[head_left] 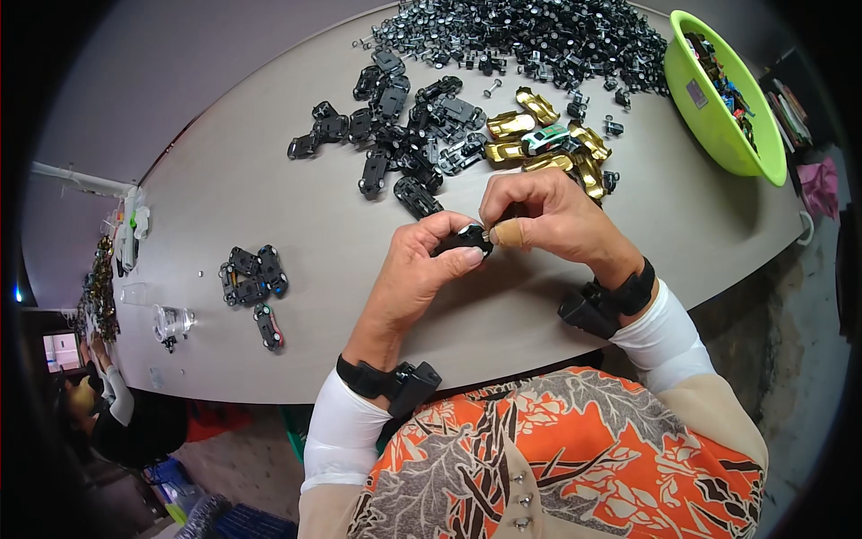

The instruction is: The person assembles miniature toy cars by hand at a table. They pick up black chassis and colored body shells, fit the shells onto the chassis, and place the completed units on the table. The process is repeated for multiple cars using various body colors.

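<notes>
Toy car (464, 239), dark and small, is held above the grey table (224, 189), near its front edge and ahead of the person's patterned apron (539, 449). The left hand (420, 265) grips it firmly, the thumb along the near side and the fingers around the far side. The right hand (549, 216) is at the car's right end, thumb and forefinger drawn narrowly together; whether they pinch a small part I cannot tell. Tan wrapping (510, 234) covers the right thumb.

Just beyond the hands lie gold cars (588, 171), with a green and white car (546, 138) among them. To their left is a spread of black cars (416, 196), most of them underside up. A large heap of wheel pieces (539, 40) occupies the far edge, next to a tilted lime-green basin (763, 162) containing coloured items. Well to the left are a small cluster of cars (270, 268), one car (268, 327) just beside it and a clear cup (172, 320). A co-worker (121, 404) sits at the far left.
</notes>
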Available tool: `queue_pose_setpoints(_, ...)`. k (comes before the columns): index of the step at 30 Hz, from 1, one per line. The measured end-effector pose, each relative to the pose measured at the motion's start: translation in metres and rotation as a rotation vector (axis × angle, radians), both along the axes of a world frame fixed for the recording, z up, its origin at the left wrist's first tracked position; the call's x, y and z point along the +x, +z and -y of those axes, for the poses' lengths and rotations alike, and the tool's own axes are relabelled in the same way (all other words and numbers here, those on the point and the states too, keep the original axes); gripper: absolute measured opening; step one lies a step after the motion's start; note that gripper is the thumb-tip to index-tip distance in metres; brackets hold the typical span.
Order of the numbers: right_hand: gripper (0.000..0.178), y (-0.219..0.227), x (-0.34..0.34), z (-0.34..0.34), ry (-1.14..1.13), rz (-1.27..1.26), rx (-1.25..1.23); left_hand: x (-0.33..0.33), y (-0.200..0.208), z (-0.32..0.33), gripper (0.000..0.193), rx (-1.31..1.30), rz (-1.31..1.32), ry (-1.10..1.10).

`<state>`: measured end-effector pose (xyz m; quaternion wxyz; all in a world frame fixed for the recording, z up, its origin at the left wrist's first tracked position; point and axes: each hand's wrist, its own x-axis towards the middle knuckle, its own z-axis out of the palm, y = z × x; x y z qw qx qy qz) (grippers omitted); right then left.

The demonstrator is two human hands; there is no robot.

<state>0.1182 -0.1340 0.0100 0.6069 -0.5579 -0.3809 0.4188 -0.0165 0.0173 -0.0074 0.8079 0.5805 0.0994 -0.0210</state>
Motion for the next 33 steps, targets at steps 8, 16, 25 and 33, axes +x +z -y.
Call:
queue_pose_setpoints(8, 0.004, -0.012, -0.014, -0.005, -0.123, 0.462, -0.161, 0.000, -0.011, 0.005, 0.014, 0.211, -0.035, 0.033)
queue_pose_setpoints(16, 0.003, -0.017, -0.018, -0.010, -0.127, 0.511, -0.191, -0.001, -0.008, 0.002, 0.013, 0.233, -0.064, 0.045)
queue_pose_setpoints(25, 0.015, -0.010, -0.010, -0.007, -0.116, -0.075, -0.040, -0.029, -0.005, -0.012, 0.022, 0.111, -0.141, 0.146)
queue_pose_setpoints(33, 0.008, -0.002, 0.025, 0.008, -0.568, 0.478, -0.020, -0.066, 0.004, -0.041, 0.016, 1.019, 0.059, 0.456)
